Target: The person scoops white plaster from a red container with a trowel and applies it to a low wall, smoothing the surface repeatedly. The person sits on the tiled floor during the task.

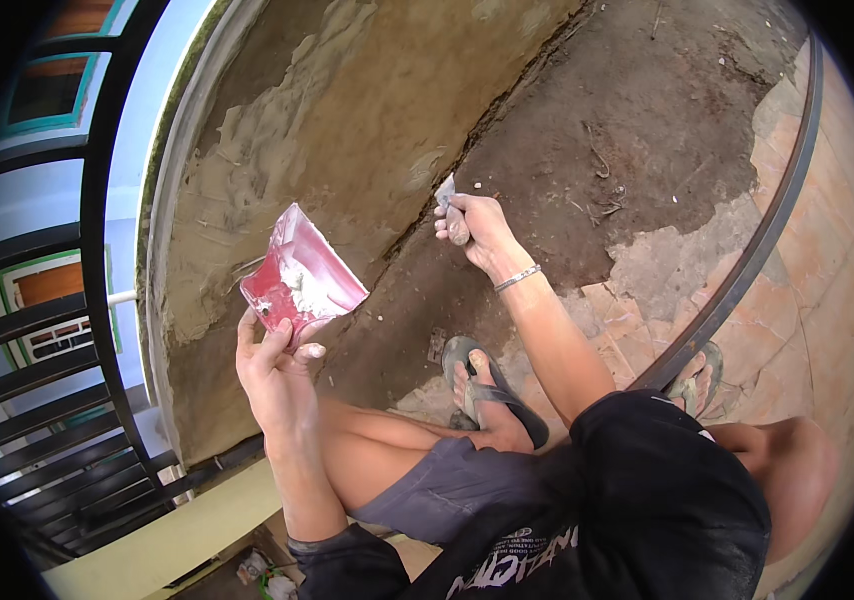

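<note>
My left hand grips the lower edge of a red-pink plastic piece, folded like a scoop. White paste lies inside it, and some is smeared on my fingers. Farther right, my right hand is closed around the grey, smeared handle of a small putty knife. Its short blade points up and away from me, near the foot of the plastered wall. The knife and the scoop are apart.
A black metal fence stands at the left, with a blue building behind it. Bare soil runs along the wall's foot. A dark metal bar curves across broken orange tiles at right. My sandalled foot is below my right hand.
</note>
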Action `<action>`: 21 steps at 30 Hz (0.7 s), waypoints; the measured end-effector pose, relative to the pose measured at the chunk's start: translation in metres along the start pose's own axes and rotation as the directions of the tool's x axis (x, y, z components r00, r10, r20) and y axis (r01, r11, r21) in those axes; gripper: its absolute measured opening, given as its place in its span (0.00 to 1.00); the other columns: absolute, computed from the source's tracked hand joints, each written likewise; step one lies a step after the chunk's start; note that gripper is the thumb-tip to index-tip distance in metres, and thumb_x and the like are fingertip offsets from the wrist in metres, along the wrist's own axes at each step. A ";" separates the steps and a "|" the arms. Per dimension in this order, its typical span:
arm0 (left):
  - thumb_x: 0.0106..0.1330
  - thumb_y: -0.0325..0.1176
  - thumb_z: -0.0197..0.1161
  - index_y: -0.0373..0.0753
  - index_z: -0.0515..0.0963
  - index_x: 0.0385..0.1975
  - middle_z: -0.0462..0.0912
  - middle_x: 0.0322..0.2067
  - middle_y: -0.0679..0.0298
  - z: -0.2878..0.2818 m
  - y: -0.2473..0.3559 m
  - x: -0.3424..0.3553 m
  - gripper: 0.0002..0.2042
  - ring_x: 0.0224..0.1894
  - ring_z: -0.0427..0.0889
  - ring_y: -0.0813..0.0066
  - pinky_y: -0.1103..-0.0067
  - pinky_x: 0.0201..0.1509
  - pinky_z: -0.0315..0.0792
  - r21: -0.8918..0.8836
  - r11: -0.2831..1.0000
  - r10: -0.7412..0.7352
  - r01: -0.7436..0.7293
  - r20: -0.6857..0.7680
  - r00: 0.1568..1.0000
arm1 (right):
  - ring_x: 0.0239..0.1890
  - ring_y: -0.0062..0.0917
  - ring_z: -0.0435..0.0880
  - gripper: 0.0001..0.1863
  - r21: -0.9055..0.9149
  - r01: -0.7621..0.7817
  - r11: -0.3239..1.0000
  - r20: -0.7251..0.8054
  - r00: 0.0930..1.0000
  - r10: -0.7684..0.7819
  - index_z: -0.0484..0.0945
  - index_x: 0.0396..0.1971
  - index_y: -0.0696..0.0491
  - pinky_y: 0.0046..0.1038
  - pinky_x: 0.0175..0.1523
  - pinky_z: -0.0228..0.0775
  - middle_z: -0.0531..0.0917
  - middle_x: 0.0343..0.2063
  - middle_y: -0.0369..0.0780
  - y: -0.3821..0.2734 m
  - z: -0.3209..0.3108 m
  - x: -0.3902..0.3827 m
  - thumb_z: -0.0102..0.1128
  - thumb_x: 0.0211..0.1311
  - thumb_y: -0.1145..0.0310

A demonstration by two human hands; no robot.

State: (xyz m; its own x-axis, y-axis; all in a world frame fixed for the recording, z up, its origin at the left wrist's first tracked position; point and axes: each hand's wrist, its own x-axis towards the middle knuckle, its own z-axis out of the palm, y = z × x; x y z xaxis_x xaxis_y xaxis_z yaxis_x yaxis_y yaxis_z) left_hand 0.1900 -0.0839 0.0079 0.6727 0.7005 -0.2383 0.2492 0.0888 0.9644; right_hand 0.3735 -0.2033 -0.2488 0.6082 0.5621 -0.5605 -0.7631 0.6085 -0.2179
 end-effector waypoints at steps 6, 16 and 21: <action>0.70 0.20 0.55 0.30 0.64 0.65 0.83 0.51 0.52 0.005 0.000 0.001 0.23 0.43 0.88 0.64 0.78 0.30 0.79 0.003 1.000 0.014 -0.014 0.014 1.000 | 0.22 0.29 0.84 0.12 -0.235 0.328 0.915 -0.033 0.938 -0.344 0.74 0.36 0.63 0.32 0.27 0.80 0.81 0.29 0.43 0.015 0.008 0.029 0.52 0.76 0.69; 0.69 0.20 0.55 0.30 0.64 0.65 0.83 0.50 0.52 0.005 0.000 -0.001 0.23 0.42 0.89 0.63 0.79 0.29 0.80 0.002 1.000 0.007 -0.007 0.011 1.000 | 0.21 0.25 0.85 0.13 -0.415 0.311 0.855 0.018 0.942 -0.334 0.75 0.42 0.62 0.26 0.25 0.81 0.79 0.37 0.39 0.051 -0.017 0.010 0.46 0.79 0.68; 0.69 0.20 0.55 0.29 0.65 0.64 0.83 0.50 0.51 0.004 0.002 -0.002 0.22 0.42 0.89 0.62 0.78 0.29 0.81 -0.010 1.000 0.007 -0.007 0.020 1.000 | 0.24 0.34 0.86 0.05 -0.201 0.133 0.970 0.139 0.985 -0.106 0.74 0.36 0.62 0.34 0.35 0.85 0.75 0.12 0.39 0.002 -0.001 0.025 0.56 0.70 0.76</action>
State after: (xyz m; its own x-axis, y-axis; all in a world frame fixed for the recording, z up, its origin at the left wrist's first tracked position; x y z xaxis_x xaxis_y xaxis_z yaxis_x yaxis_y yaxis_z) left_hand 0.1916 -0.0877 0.0097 0.6886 0.6866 -0.2335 0.2377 0.0905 0.9671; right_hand 0.3870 -0.1884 -0.2639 0.7104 0.5664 -0.4178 -0.7035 0.5527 -0.4468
